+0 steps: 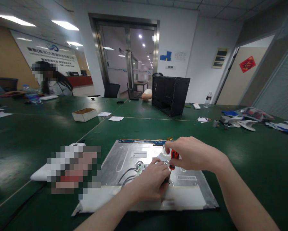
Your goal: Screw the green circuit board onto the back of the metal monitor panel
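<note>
Midway: screwdriver on the metal panel

Seemingly partway: the right hand (194,154), fingers clenched, grips an orange screwdriver (174,157) upright on the metal panel (144,170) at the surface's near edge. The left hand (151,183), fingers curled, steadies its tip beside loose cables (127,176). Panel appears unopened. Farther back stand a black case (170,94) and cardboard box (84,114), well apart, obstructing nothing.

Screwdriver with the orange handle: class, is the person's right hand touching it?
Touching. The head view shows the right hand with fingers wrapped around the orange-handled screwdriver.
</note>
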`<state>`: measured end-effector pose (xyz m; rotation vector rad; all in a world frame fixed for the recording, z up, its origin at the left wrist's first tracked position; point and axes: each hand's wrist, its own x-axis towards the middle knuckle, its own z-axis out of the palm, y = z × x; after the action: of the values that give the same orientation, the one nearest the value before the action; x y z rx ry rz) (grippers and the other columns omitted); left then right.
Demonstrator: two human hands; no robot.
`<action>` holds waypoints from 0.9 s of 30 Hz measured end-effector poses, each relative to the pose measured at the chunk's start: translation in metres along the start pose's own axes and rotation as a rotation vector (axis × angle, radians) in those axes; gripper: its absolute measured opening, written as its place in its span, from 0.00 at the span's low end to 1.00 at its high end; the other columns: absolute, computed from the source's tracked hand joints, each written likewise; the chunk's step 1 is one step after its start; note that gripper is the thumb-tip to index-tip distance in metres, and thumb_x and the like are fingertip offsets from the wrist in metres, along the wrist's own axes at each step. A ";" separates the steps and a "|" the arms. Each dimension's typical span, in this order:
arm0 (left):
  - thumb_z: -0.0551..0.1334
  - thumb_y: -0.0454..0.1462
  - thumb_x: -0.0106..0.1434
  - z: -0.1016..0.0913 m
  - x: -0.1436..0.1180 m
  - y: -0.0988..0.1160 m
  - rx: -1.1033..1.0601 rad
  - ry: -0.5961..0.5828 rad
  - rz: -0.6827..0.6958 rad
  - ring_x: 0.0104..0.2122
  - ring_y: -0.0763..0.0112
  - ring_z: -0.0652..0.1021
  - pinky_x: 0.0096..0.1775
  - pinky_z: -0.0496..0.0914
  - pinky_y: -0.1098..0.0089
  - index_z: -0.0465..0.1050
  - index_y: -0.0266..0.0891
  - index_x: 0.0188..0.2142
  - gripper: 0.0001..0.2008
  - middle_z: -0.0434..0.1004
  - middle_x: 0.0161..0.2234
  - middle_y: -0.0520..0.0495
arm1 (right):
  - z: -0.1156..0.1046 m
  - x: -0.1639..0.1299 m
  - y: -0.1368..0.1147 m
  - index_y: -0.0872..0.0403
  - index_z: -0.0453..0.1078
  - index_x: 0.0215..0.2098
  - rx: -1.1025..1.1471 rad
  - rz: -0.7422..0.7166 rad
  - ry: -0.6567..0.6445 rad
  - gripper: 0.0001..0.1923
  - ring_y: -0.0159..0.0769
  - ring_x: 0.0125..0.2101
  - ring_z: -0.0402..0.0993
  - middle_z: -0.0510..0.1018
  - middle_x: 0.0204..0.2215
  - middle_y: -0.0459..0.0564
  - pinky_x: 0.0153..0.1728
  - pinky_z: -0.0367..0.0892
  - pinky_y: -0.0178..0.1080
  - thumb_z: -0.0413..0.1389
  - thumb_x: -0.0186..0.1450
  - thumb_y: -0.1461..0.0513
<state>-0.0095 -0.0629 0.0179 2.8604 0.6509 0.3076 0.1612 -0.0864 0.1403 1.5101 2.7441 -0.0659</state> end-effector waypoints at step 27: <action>0.59 0.33 0.58 0.001 0.001 -0.001 -0.001 0.018 -0.024 0.39 0.64 0.73 0.48 0.60 0.60 0.66 0.39 0.30 0.02 0.74 0.37 0.49 | 0.004 -0.001 -0.004 0.51 0.71 0.37 -0.070 0.035 0.041 0.08 0.37 0.27 0.73 0.78 0.27 0.47 0.23 0.51 0.35 0.57 0.61 0.57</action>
<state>-0.0085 -0.0620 0.0170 2.8499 0.6883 0.3297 0.1579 -0.0894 0.1366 1.5588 2.7189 0.0610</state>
